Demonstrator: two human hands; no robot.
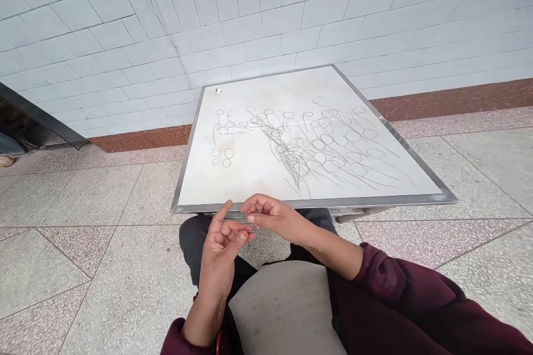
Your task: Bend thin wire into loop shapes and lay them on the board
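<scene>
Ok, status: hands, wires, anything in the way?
Left hand, right hand close together; grips unclear. Looped wires bunched, scattered on white tabletop. Red-and-white item at far left corner, out of the way.

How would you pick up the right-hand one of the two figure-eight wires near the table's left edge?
Probably pinch the figure-eight wire by its nearer loop, coming down from the near side: its thin outline looks flat, and bare tabletop lies before it.
</scene>
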